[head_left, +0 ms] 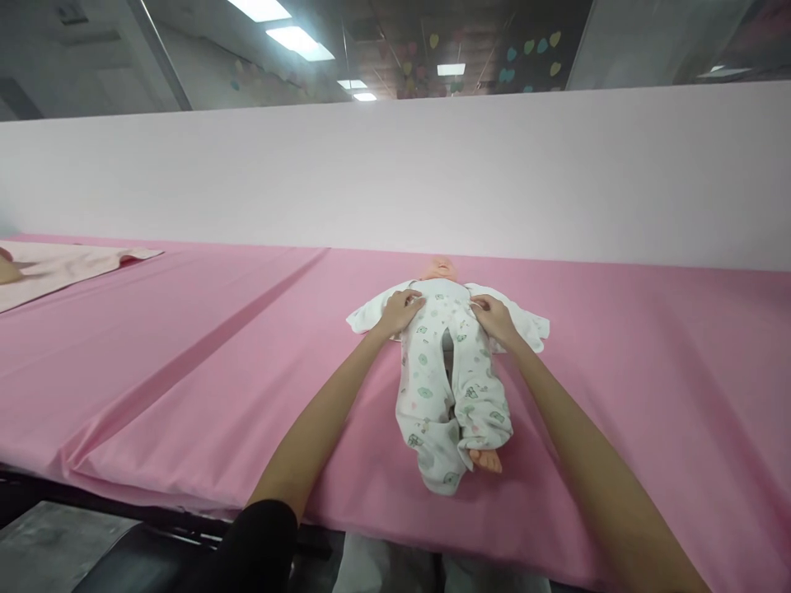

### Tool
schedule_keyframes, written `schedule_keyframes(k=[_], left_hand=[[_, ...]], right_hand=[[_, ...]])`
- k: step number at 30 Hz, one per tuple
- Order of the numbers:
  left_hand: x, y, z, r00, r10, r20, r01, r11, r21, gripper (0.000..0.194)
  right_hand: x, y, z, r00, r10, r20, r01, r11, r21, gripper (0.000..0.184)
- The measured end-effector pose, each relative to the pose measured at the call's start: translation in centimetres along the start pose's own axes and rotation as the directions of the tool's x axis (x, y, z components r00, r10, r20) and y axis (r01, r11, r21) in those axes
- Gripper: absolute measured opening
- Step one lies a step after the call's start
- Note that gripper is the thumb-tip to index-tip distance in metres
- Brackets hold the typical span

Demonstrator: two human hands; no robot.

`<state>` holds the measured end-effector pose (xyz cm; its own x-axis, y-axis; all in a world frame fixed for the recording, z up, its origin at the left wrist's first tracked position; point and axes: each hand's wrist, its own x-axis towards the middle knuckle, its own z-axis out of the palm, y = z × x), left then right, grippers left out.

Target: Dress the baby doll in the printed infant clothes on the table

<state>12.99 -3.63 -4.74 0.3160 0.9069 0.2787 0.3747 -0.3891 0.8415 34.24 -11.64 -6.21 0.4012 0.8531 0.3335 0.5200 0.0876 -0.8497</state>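
Observation:
A baby doll [441, 268] lies on its back on the pink table cover. It wears a white long-sleeved top [527, 323] with the sleeves spread out sideways. White printed baby pants [426, 371] cover its legs; one bare foot pokes out of the leg hole on the right, while the other foot is hidden in the cloth. My left hand [401, 313] is closed on the waist of the pants at the left side. At the opposite side of the waist, my right hand [493, 318] pinches the same garment. Both sets of fingertips are partly hidden by cloth.
The pink cover [203, 387] has a long raised fold left of the doll. At the far left lies a pale pink cloth [67, 268] with something skin-toned on it. A white partition [395, 173] runs along the back edge. A black chair [142, 560] stands below the front edge.

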Motion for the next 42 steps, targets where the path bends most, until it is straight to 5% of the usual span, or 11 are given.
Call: schedule_keyframes(k=[3,7,14,17,20,27,32,34,37,42], left_hand=[[0.4,-0.4,-1.1,0.995,-0.085,0.053,0.081,0.994,0.068,0.024],[1.9,-0.8,-1.6,1.0,0.008,0.03,-0.012,0.993,0.115,0.026],[4.5,-2.2,-0.8,0.984,0.149,0.094,-0.152,0.988,0.026,0.018],[4.7,-2.8,-0.4,0.984,0.172,0.038,-0.175,0.977,0.124,0.018],[4.8,-3.1,0.1,0.978,0.205,-0.047,-0.194,0.965,0.177,0.014],[5.4,-3.8,-2.1,0.989,0.043,-0.142,-0.022,0.989,0.143,0.02],[5.1,-5.4,-5.5,0.934,-0.342,-0.104,0.357,0.886,0.294,0.03],[4.9,-5.6,-6.3,0.922,-0.386,-0.015,0.359,0.841,0.405,0.034],[4.7,-5.3,-7.1,0.936,-0.345,0.074,0.254,0.804,0.537,0.028],[4.7,-3.7,-8.2,0.952,-0.307,0.014,0.249,0.795,0.553,0.017]], right_hand=[[1.1,0.6,-0.6,0.984,0.114,0.133,-0.11,0.993,-0.042,0.014],[2.9,0.6,-1.0,0.972,0.024,0.234,-0.022,1.0,-0.011,0.016],[5.1,1.4,-0.9,0.974,-0.104,0.202,0.141,0.974,-0.177,0.01],[5.4,2.5,-0.1,0.962,-0.181,0.207,0.238,0.925,-0.298,0.01],[5.3,3.1,0.9,0.962,-0.26,0.081,0.269,0.866,-0.421,0.012],[5.7,2.5,-1.0,0.998,-0.043,-0.044,0.031,0.97,-0.24,0.017],[6.0,3.6,-4.4,0.952,0.291,-0.096,-0.298,0.81,-0.505,0.022],[5.8,4.1,-5.3,0.92,0.391,-0.023,-0.339,0.765,-0.548,0.024],[5.7,4.2,-5.9,0.932,0.362,-0.008,-0.313,0.796,-0.518,0.015],[6.0,4.1,-6.0,0.962,0.264,-0.064,-0.262,0.838,-0.479,0.01]])
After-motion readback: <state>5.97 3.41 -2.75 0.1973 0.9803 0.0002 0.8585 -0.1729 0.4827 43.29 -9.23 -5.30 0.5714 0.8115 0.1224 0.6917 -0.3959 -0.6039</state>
